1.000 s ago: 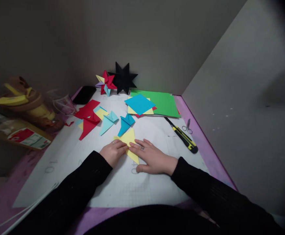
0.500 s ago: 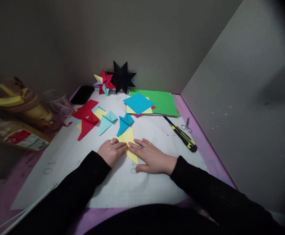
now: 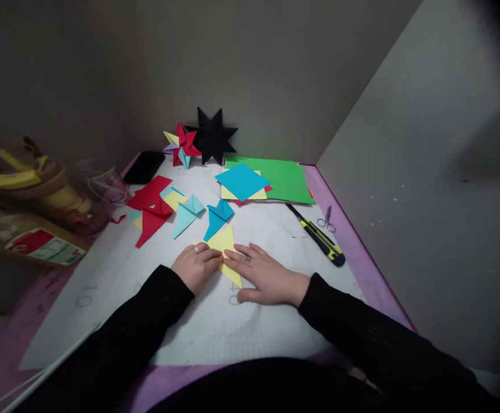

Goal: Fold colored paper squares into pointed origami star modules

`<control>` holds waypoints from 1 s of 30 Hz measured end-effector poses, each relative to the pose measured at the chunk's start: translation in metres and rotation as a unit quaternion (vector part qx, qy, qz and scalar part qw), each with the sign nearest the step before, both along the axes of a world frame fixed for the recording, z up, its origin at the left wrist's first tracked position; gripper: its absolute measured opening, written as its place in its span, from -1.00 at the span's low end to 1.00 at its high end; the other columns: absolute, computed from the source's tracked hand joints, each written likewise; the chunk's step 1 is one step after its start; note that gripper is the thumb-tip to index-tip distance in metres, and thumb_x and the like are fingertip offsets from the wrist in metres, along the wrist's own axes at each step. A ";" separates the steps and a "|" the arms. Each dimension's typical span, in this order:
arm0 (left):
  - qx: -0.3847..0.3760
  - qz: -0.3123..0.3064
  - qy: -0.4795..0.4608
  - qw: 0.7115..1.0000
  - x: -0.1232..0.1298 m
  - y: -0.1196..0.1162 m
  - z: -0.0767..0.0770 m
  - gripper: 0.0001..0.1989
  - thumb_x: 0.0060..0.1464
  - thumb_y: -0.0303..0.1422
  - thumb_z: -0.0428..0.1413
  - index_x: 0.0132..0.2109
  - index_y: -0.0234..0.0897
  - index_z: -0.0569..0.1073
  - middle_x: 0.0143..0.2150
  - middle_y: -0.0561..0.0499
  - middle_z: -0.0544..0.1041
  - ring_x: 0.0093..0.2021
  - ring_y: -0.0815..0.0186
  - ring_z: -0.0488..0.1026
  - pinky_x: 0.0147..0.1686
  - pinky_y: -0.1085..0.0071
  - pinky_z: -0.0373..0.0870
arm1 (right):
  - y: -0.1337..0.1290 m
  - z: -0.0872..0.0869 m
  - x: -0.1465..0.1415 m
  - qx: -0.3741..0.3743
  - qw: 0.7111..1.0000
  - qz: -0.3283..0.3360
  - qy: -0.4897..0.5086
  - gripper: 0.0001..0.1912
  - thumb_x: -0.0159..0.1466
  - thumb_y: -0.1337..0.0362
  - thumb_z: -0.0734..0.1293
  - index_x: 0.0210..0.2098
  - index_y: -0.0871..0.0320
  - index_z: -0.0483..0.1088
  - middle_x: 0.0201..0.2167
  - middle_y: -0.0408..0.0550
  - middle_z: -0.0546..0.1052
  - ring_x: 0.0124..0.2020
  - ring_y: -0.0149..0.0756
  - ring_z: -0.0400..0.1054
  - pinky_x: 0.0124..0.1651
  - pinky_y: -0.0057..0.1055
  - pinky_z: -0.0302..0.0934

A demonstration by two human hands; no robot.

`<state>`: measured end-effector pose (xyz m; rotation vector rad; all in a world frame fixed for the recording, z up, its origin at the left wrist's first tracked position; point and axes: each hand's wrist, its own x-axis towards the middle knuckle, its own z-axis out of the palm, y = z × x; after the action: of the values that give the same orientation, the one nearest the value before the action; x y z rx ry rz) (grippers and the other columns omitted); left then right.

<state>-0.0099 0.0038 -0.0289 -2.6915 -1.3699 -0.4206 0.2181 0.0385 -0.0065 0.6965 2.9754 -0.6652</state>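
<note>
A folded piece of yellow paper (image 3: 230, 274) lies on the large white sheet (image 3: 250, 332) in front of me, partly hidden by my fingers. My left hand (image 3: 193, 268), with a ring on it, has its fingers bent together on the paper's left side. From the right, my right hand (image 3: 267, 275) rests flat with fingers spread, its fingertips touching the paper near its middle. Just beyond stand folded pieces in blue (image 3: 219, 217), light blue (image 3: 188, 213) and red (image 3: 155, 218).
Coloured paper squares (image 3: 242, 181) lie on green sheets (image 3: 290, 180). A utility knife (image 3: 321, 241) and small scissors (image 3: 327, 221) are at right. A red star (image 3: 183, 144), a black star (image 3: 214, 136) and a phone (image 3: 144, 167) are at the back; a bottle (image 3: 39, 244) stands left.
The view has shifted very slightly. Both hands stay in place on the yellow paper, and nothing else has visibly moved.
</note>
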 end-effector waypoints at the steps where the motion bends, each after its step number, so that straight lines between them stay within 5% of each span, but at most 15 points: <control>1: -0.005 0.002 -0.003 1.000 0.000 0.000 0.000 -0.79 0.17 -0.38 -0.01 -0.15 -0.22 0.51 -0.22 -0.09 0.52 -0.21 0.21 0.34 -0.30 0.30 0.27 | 0.000 0.000 0.000 0.001 1.000 0.000 0.000 -0.15 0.16 -0.08 0.26 0.30 0.10 -0.14 0.31 0.03 -0.03 0.32 -0.04 -0.30 0.27 0.01 -0.36; 14: -0.114 0.007 -0.022 0.993 -0.004 0.008 -0.007 -0.63 0.23 -0.33 -0.19 -0.02 -0.20 0.45 -0.32 -0.03 0.40 -0.37 0.32 0.31 -0.36 0.39 0.28 | 0.001 0.002 -0.001 0.009 1.000 0.006 0.002 -0.15 0.17 -0.11 0.23 0.30 0.10 -0.14 0.31 0.04 -0.04 0.31 0.00 -0.29 0.26 0.04 -0.33; 22: -0.132 0.001 -0.012 0.991 -0.001 0.009 0.009 -0.65 0.21 -0.24 -0.14 -0.08 -0.21 0.49 -0.38 -0.04 0.37 -0.37 0.30 0.33 -0.33 0.38 0.29 | -0.001 0.001 0.009 0.022 0.999 0.042 -0.011 -0.35 0.23 -0.06 0.20 0.24 0.00 0.04 0.32 -0.02 -0.09 0.32 0.01 -0.31 0.24 0.08 -0.30; 30: -0.128 0.075 0.046 0.988 0.019 0.002 0.020 -0.64 0.04 -0.09 0.07 -0.16 -0.23 0.52 -0.40 -0.06 0.43 -0.31 0.19 0.40 -0.36 0.33 0.27 | -0.002 0.000 0.016 0.045 0.993 0.108 0.020 -0.50 0.28 -0.03 0.15 0.14 0.00 0.23 0.29 -0.03 0.03 0.32 -0.05 -0.31 0.22 0.04 -0.23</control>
<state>0.0089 0.0058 -0.0084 -2.7323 -1.6889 -0.1131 0.2340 0.0365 -0.0069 0.3585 3.0728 -0.5398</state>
